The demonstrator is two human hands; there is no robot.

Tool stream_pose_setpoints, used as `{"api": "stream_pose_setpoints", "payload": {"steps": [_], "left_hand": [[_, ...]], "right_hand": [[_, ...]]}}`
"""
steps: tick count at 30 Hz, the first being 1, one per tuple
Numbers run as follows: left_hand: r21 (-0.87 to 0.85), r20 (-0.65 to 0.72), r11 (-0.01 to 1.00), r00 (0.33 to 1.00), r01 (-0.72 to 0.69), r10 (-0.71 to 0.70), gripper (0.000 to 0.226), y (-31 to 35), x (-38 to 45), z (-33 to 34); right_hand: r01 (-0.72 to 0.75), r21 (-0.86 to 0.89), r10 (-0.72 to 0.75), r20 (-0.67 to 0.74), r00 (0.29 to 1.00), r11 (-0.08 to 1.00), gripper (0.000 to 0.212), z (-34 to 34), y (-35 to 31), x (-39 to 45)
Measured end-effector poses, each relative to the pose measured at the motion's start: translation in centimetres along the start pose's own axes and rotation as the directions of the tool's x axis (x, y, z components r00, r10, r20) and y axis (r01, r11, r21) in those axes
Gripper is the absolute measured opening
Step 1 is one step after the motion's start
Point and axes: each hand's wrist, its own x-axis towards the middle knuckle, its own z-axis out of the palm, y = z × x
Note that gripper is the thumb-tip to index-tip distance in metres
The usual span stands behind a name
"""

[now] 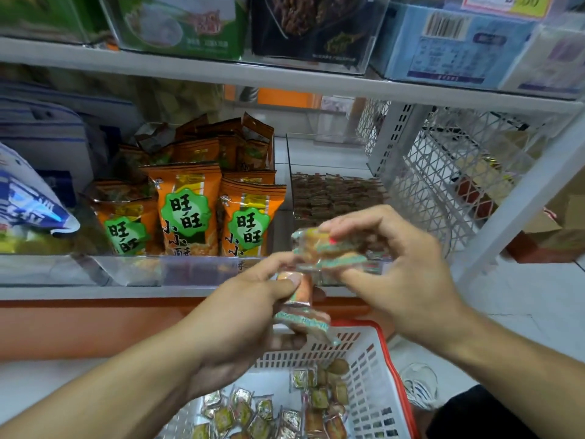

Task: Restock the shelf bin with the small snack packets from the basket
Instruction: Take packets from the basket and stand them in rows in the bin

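bin [335, 198] open on top, room above its brown packets | upper shelf [285, 80] caps that gap | orange bags [186, 204] wall its left | mesh panel [443, 172] walls its right | clear front lip [133, 267] low

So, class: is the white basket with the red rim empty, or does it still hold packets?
Not empty. The basket holds many small packets scattered across its floor, under the left hand.

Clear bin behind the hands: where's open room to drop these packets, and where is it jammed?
Free: the bin's back half, behind the brown packet rows, bordered by the mesh divider. Crowded: orange bags pack the neighbouring bin. Left hand and right hand both hold packets at the front lip.
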Motion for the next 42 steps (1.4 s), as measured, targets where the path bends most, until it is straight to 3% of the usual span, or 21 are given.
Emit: {"api": "stream_pose_setpoints", "payload": {"steps": [2,4,7,11,14,17,22,27,30,33,37,40,42], "left_hand": [[-0.046,0.071,0.999,0.997,0.012,-0.009,0.034,0.7,0.5,0.3],[-0.052,0.089,0.998,0.996,0.017,-0.012,0.061,1.4,0.4,0.1],[-0.201,0.230,0.978,0.973,0.045,0.003,0.031,1.9,-0.5,-0.2],[-0.258,0.219,0.966,0.975,0.018,0.040,0.030,1.6,-1.3,-0.4],[-0.242,0.102,0.966,0.988,-0.091,0.118,0.029,2.1,-1.5,0.1],[-0.181,0.033,0.971,0.986,-0.157,0.165,0.033,2.2,-1.4,-0.2],[-0.065,0.025,0.984,0.985,-0.168,0.170,0.027,1.7,-1.1,-0.4],[-0.031,0.015,0.986,0.986,-0.166,0.166,0.026,1.5,-0.9,-0.5],[-0.003,-0.015,0.987,0.987,-0.163,0.163,0.025,1.5,-0.9,-0.4],[0.047,-0.066,0.986,0.985,-0.158,0.161,0.023,1.2,-0.7,-0.4],[0.076,-0.143,0.983,0.973,-0.170,0.180,0.021,0.9,-0.4,-0.4],[0.137,-0.152,0.973,0.967,-0.186,0.206,0.020,0.7,-0.1,-0.7],[0.173,-0.128,0.967,0.970,-0.185,0.208,0.019,0.7,0.0,-0.8]], "right_hand": [[0.196,-0.158,-0.196,0.020,0.980,0.968,0.047,0.7,-0.5,-0.4],[0.327,-0.199,-0.326,0.038,0.945,0.924,0.040,1.1,-0.6,-0.5],[0.403,-0.234,-0.411,0.018,0.912,0.885,0.040,1.1,-0.5,-0.5],[0.408,-0.289,-0.414,0.044,0.909,0.866,0.038,1.0,-0.6,-0.2],[0.354,-0.208,-0.346,0.076,0.935,0.912,0.034,1.1,-0.7,-0.2],[0.228,-0.018,-0.225,0.098,0.969,0.974,0.038,0.9,-0.4,-0.5],[0.021,0.148,-0.015,-0.046,0.999,0.989,0.023,1.2,-0.2,-0.3],[-0.248,0.390,0.277,-0.020,0.961,0.887,0.048,1.2,0.1,0.2],[-0.445,0.442,0.427,0.146,0.892,0.779,0.053,1.1,0.5,0.3],[-0.548,0.459,0.476,0.274,0.836,0.699,0.035,1.0,0.5,0.4],[-0.555,0.610,0.531,0.245,0.811,0.566,0.028,0.3,0.7,0.9],[-0.545,0.619,0.512,0.254,0.821,0.566,0.027,-0.7,0.5,1.5],[-0.564,0.584,0.445,0.351,0.824,0.583,0.032,-1.4,0.4,1.6]]}}
